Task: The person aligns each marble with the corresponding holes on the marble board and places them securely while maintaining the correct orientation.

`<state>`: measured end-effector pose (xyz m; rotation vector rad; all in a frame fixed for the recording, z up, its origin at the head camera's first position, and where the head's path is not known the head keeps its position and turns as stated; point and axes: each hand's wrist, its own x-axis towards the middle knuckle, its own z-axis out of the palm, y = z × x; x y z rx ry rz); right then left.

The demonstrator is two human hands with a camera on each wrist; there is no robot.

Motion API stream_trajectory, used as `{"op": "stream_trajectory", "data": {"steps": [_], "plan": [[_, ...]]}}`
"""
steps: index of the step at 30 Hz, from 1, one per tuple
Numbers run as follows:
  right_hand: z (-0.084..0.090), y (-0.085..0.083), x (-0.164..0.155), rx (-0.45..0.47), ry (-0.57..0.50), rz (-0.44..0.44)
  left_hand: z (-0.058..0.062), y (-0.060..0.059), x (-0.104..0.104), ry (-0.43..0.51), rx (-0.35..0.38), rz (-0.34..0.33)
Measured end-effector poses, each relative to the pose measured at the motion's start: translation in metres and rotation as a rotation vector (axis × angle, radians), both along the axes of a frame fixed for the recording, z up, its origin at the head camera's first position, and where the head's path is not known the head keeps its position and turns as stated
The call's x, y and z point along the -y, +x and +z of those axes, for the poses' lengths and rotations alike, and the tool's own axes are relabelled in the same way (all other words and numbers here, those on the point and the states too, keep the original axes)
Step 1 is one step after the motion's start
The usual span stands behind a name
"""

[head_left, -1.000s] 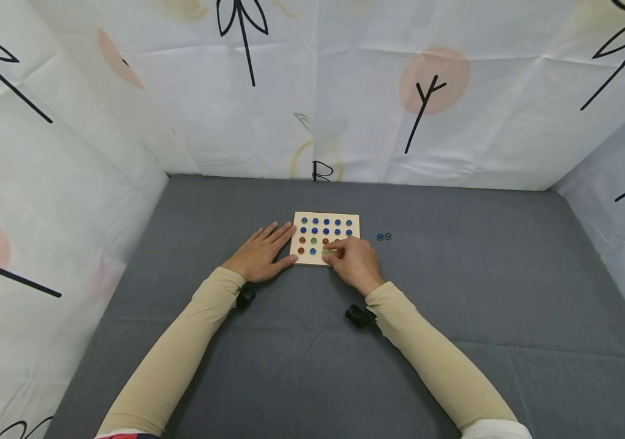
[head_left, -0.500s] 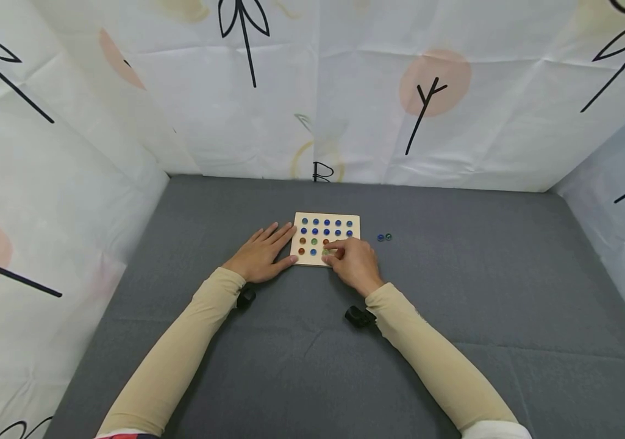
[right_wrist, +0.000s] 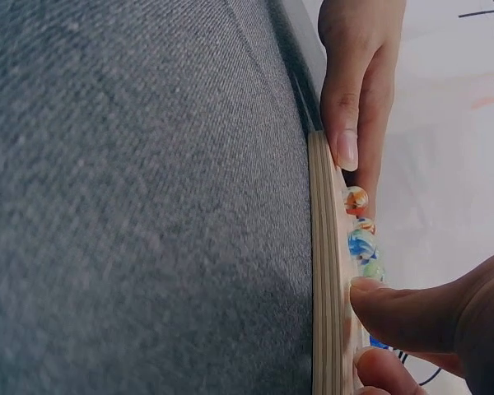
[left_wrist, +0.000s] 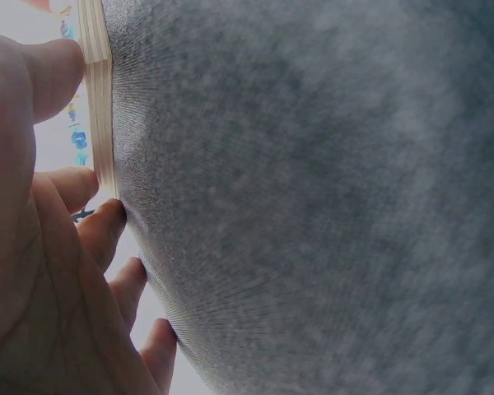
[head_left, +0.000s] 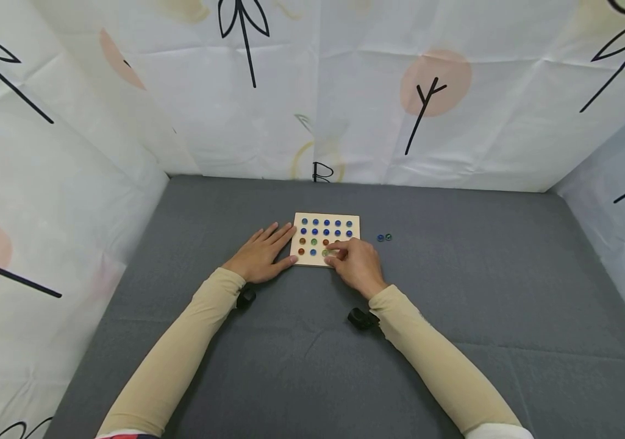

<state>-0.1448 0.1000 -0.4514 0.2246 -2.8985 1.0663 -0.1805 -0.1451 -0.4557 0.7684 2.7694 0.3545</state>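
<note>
A pale wooden board (head_left: 317, 261) lies on the grey cloth with rows of coloured glass marbles in it. My left hand (head_left: 261, 255) rests flat at its left side, thumb and fingertips touching the edge. In the left wrist view, the thumb (left_wrist: 56, 76) lies against the layered wood. My right hand (head_left: 357, 262) is over the front right part of the board. Its thumb and index finger are parted beside a green marble (head_left: 325, 252) in the front row. The right wrist view shows the thumb (right_wrist: 412, 314) close to that marble. This hand hides the front right corner.
Two loose marbles, one blue (head_left: 380, 238) and one greenish (head_left: 388, 236), lie on the grey cloth (head_left: 455, 256) right of the board. Printed white fabric (head_left: 367, 134) stands behind and on both sides.
My right hand has shifted slightly to the right, its fingertips drawing back a little from the green marble, which stays in place. The left hand keeps its position.
</note>
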Motion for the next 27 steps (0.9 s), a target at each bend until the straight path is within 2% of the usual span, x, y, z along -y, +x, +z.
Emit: {"op": "stream_trajectory", "data": {"steps": [9, 27], "plan": [[0.001, 0.003, -0.01, -0.018, -0.036, -0.01, 0.001, 0.001, 0.001, 0.001, -0.003, -0.004], [0.004, 0.002, -0.043, -0.076, -0.042, -0.031, 0.0, 0.0, 0.0, 0.006, 0.003, -0.005]]}}
